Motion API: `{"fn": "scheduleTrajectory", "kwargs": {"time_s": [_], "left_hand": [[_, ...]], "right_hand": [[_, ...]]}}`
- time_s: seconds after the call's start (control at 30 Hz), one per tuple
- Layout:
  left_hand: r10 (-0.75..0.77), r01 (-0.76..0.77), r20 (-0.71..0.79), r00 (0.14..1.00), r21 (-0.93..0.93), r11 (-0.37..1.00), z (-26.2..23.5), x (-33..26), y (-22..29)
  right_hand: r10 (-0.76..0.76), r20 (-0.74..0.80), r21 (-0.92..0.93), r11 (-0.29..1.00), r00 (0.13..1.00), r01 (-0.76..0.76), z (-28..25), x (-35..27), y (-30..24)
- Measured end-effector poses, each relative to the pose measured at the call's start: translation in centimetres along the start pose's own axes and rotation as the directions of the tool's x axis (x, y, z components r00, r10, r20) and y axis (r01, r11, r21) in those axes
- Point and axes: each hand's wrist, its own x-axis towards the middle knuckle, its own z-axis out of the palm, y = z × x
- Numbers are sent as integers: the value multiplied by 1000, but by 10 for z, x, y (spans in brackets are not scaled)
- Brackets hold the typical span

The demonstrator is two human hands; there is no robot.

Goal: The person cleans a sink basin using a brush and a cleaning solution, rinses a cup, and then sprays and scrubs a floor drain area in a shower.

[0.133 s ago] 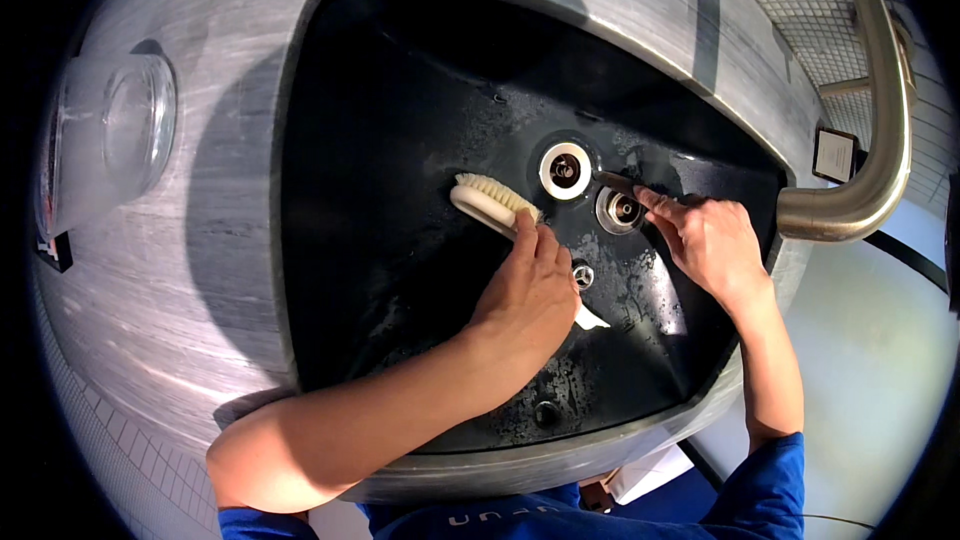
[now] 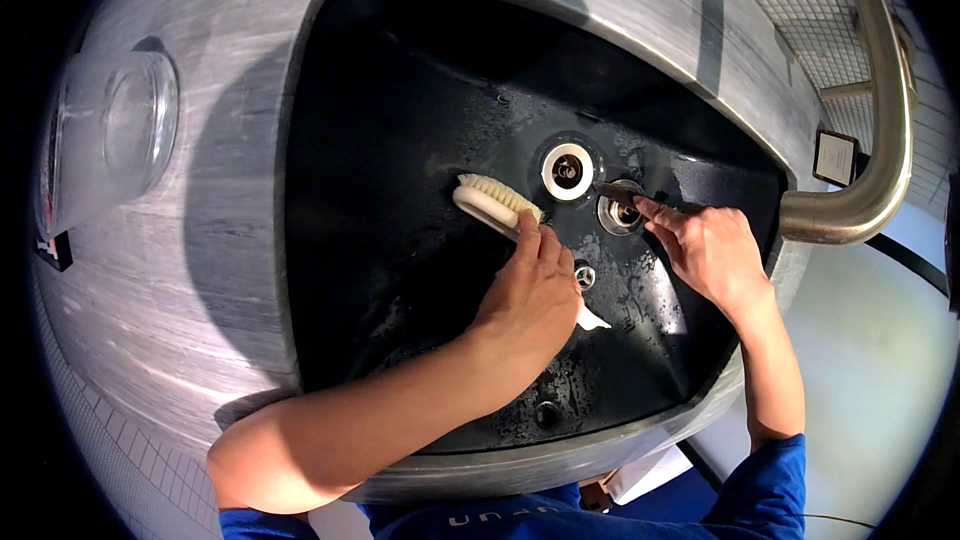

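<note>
From afar I'm seeing the left hand (image 2: pixel 530 285) grasping a cream brush (image 2: pixel 488 204) mid-frame, the right hand (image 2: pixel 712 250) pinching a dark tool (image 2: pixel 614 193) right of centre!

A cream brush (image 2: pixel 486 209) slants across the dark basin (image 2: pixel 370 200), pale bristles (image 2: pixel 502 192) along its far side, right end partly covered; a thin dark tool (image 2: pixel 616 193) crosses over the round metal fitting (image 2: pixel 620 224), tip beside the white ring (image 2: pixel 549 173)
</note>
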Motion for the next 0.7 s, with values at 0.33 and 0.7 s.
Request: {"fn": "scheduleTrajectory", "kwargs": {"time_s": [0.33, 0.7], "left_hand": [[37, -37, -9, 999, 30, 999, -3, -4, -1], [25, -25, -1, 1000, 21, 999, -3, -4, -1]], "right_hand": [[44, -95, 30, 999, 995, -41, 10, 3, 4], [-26, -260, 23, 999, 965, 33, 23, 23, 14]]}}
